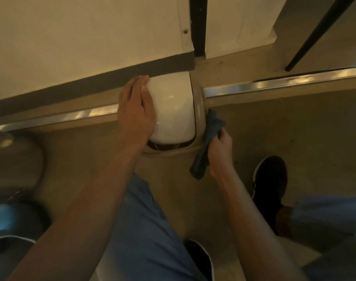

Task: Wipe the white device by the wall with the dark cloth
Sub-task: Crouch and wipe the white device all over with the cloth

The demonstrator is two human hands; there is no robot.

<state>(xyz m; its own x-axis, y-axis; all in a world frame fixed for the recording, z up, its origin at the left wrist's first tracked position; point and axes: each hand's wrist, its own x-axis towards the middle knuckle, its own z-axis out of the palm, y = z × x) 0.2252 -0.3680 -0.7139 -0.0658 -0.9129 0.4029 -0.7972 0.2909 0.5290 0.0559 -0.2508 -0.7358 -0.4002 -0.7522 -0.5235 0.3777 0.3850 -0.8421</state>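
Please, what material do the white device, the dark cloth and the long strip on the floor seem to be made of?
White device: probably glossy hard plastic, since small bright highlights sit on its smooth curved shell. Dark cloth: soft woven fabric, matte, folding and hanging limp from the right hand. Floor strip: likely polished metal, with mirror-like streaked reflections.

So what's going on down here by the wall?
A person is cleaning a glossy white domed device that sits on the floor against the wall. The left hand lies flat on its top, steadying it. The right hand grips a crumpled dark blue cloth, held against the device's beige rim on its right side.
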